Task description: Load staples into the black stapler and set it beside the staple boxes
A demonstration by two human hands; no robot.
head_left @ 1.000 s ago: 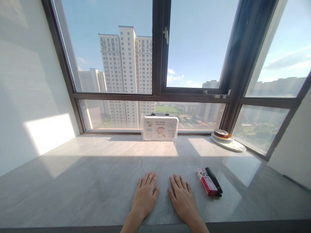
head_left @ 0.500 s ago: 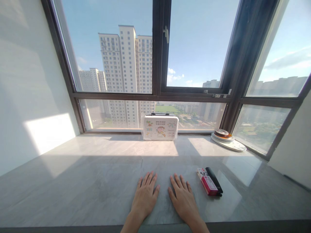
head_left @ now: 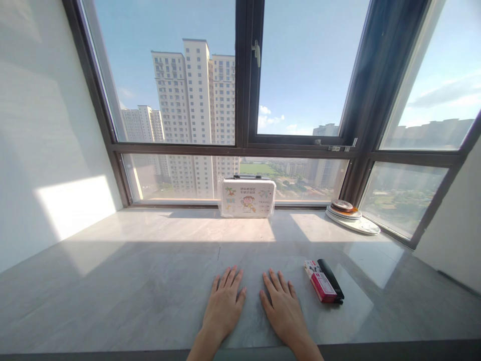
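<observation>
My left hand [head_left: 224, 306] and my right hand [head_left: 282, 308] lie flat, palms down, side by side on the grey stone sill [head_left: 131, 281], fingers stretched out and holding nothing. Just right of my right hand, a hand's width away, a small red and white box [head_left: 319, 287] lies next to a black bar-shaped object [head_left: 331, 279].
A white case with cartoon pictures [head_left: 247, 198] stands against the window [head_left: 240, 100] at the back middle. A stack of plates [head_left: 351, 215] sits at the back right. A white wall [head_left: 41, 150] closes the left side; another wall stands at the right.
</observation>
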